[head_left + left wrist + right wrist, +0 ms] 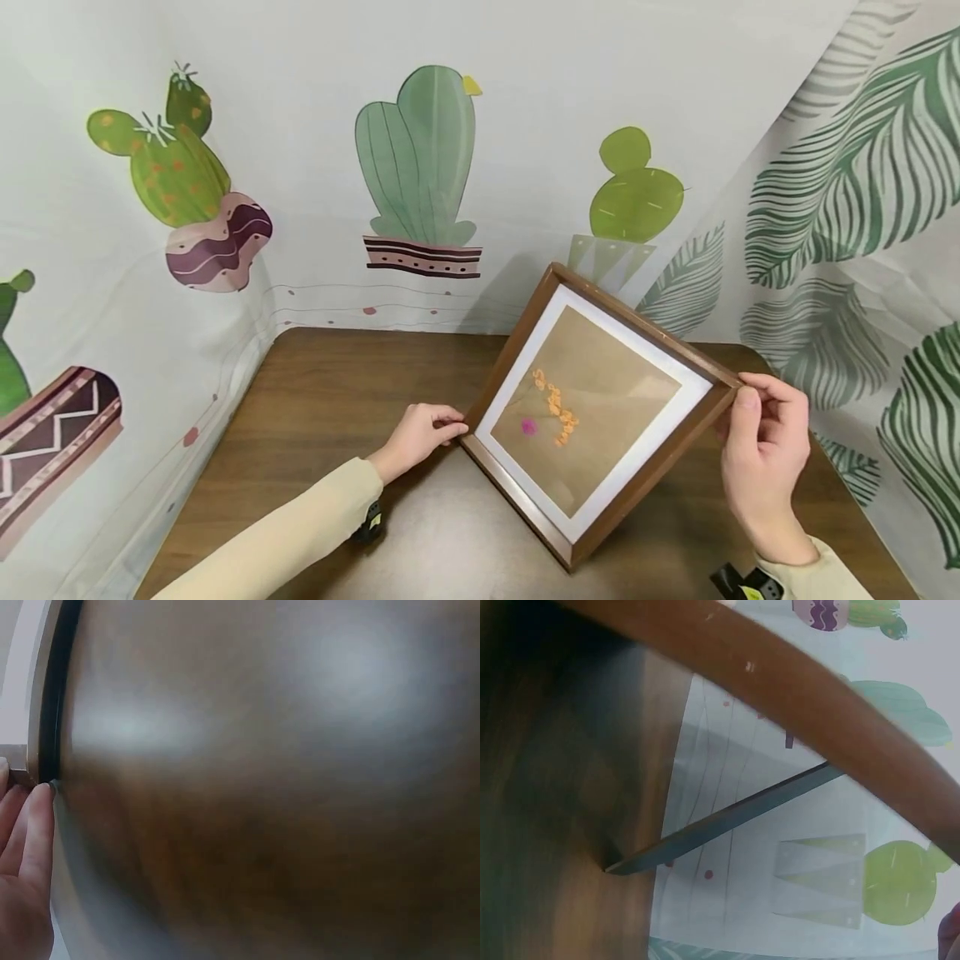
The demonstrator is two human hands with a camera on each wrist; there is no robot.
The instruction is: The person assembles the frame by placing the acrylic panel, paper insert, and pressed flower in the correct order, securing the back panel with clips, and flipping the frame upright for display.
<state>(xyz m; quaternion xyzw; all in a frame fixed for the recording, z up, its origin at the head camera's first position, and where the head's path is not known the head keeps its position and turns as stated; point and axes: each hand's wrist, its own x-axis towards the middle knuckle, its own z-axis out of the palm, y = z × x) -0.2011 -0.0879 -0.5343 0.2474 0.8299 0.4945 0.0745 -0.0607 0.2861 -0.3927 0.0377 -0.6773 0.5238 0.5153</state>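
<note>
From the head view I have both hands on a wooden picture frame [600,412], which is turned diamond-wise and tilted up off the dark worktop [322,392], its lower corner resting near the front edge. My left hand [420,435] pinches the frame's left corner with curled fingers; my right hand [765,450] grips the right corner, thumb on the front edge, fingers wrapped behind. Inside the white mat sits brown paper with orange dried flowers [555,408] and a small pink bloom [528,427]; only this view shows that. The left wrist view is mostly blurred worktop [285,787], but it catches the frame's corner [30,712] at the left edge with my fingertips [34,825] touching it, closer than the head view gives. The right wrist view shows the frame's brown edge [795,705] sweeping across the top, blurred, with the cactus-print backdrop [817,885] and worktop [555,787] behind; the right hand there is barely in view. The backdrop [420,150] wraps around the worktop, leaf print [862,167] to the right.
</note>
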